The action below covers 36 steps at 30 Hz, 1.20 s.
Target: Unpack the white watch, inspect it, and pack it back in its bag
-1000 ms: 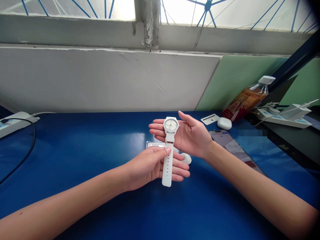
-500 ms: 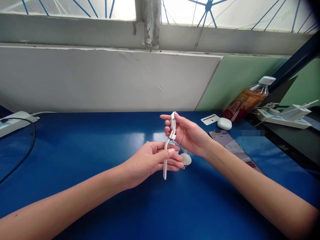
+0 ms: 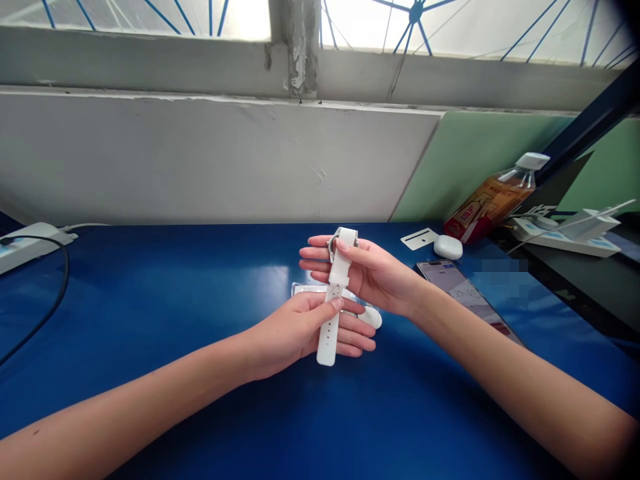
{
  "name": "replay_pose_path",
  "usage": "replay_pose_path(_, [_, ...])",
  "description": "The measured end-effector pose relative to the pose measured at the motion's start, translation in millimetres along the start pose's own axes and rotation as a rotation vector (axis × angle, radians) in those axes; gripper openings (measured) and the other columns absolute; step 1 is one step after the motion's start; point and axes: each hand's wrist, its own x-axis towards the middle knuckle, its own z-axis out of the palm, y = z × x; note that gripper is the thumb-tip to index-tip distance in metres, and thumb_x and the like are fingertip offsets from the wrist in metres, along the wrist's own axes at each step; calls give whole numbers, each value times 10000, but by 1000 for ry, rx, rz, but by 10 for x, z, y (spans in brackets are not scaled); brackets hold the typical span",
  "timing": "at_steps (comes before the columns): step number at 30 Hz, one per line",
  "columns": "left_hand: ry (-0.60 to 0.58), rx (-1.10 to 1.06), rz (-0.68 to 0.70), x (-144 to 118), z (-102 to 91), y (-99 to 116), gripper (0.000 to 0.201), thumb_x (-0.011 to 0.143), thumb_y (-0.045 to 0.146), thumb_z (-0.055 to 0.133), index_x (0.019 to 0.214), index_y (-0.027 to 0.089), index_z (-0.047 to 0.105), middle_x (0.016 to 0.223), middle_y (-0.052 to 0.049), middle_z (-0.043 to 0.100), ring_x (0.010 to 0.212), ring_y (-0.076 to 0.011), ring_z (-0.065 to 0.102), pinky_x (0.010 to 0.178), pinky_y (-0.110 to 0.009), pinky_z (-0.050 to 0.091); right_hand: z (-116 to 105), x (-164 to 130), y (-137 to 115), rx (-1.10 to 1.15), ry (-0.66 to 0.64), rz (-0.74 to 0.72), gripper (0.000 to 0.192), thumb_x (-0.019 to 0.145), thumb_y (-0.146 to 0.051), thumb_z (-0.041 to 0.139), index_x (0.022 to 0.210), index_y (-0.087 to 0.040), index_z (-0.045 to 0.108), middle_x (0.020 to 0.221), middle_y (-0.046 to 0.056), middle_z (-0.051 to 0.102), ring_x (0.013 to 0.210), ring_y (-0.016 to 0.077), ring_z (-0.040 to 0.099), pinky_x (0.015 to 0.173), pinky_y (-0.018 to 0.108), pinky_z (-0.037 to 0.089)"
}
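Note:
A white wristwatch (image 3: 341, 268) is held between both hands above the blue table, its strap's flat side facing me. My left hand (image 3: 305, 327) pinches the lower strap, which has a row of holes, between thumb and fingers. The strap's free end hangs below the thumb. My right hand (image 3: 375, 270) grips the upper part, thumb on the white band, fingers stretched behind it. A metal edge shows by that thumb; the dial is hidden. Behind my left hand lie a clear-and-white package (image 3: 306, 289) and a white rounded piece (image 3: 371, 318), both partly covered.
To the right on the blue table (image 3: 200, 413) lie a phone (image 3: 467, 297), a white earbud case (image 3: 448, 247) and a white card (image 3: 419, 239). A drink bottle (image 3: 493, 203) leans behind them. Power strips (image 3: 565, 237) sit at the right; another strip (image 3: 30, 243) with a black cable is left.
The wristwatch has been turned from edge-on so that its strap's broad side and holes now show. My right hand's fingers have spread out behind it.

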Motion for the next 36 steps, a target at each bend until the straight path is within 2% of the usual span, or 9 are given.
replay_pose_path(7, [-135, 81, 16, -13, -9, -14, 349, 979, 359, 483, 1125, 86, 644, 1108, -207, 687, 1025, -287, 677, 959, -456, 482, -57, 7, 18, 4, 12, 83, 265, 953, -197, 507, 1177, -105, 612, 1231, 159, 657, 1001, 192, 692, 895, 314, 557])
replay_pose_path(15, [-190, -84, -47, -16, -40, -17, 350, 1008, 270, 392, 1121, 62, 649, 1113, -220, 686, 1040, -289, 675, 948, -432, 484, -53, 20, 53, 64, 67, 84, 255, 985, -204, 432, 1088, -84, 631, 1139, 160, 699, 996, 184, 698, 977, 338, 508])
replay_pose_path(18, [-186, -100, -56, -11, -44, -23, 343, 1004, 268, 404, 1104, 60, 659, 1108, -220, 688, 1035, -288, 678, 936, -419, 493, -29, 19, 59, 79, 72, 87, 270, 990, -238, 422, 1058, -91, 639, 1116, 147, 710, 998, 185, 696, 963, 322, 514])
replay_pose_path(21, [-162, -97, -62, -12, -39, -26, 336, 997, 281, 430, 1082, 59, 668, 1095, -224, 691, 1021, -290, 684, 929, -419, 497, -15, 17, 47, 78, 62, 90, 294, 991, -262, 415, 1103, -92, 627, 1098, 144, 714, 999, 183, 692, 974, 327, 501])
replay_pose_path(24, [-149, -94, -66, -16, -35, -28, 329, 990, 279, 446, 1063, 53, 674, 1071, -227, 699, 1002, -292, 691, 920, -423, 503, -1, 14, 17, 121, 37, 120, 398, 1004, -335, 345, 1173, -78, 597, 1116, 168, 701, 1009, 199, 684, 1018, 366, 459])
replay_pose_path(28, [-146, -91, -70, -17, -44, -36, 344, 997, 274, 425, 1064, 48, 675, 1070, -227, 700, 998, -288, 693, 916, -415, 509, 29, 11, -18, 204, 50, 138, 524, 1000, -416, 282, 1178, -32, 591, 1165, 204, 669, 1067, 237, 654, 1052, 395, 412])
replay_pose_path(36, [-141, -106, -59, -5, -63, -63, 349, 1001, 250, 407, 1064, 41, 679, 1065, -230, 702, 989, -281, 697, 900, -395, 524, 25, 7, -28, 247, 41, 139, 605, 990, -482, 248, 1190, -22, 587, 1190, 211, 652, 1089, 253, 632, 1065, 423, 374])
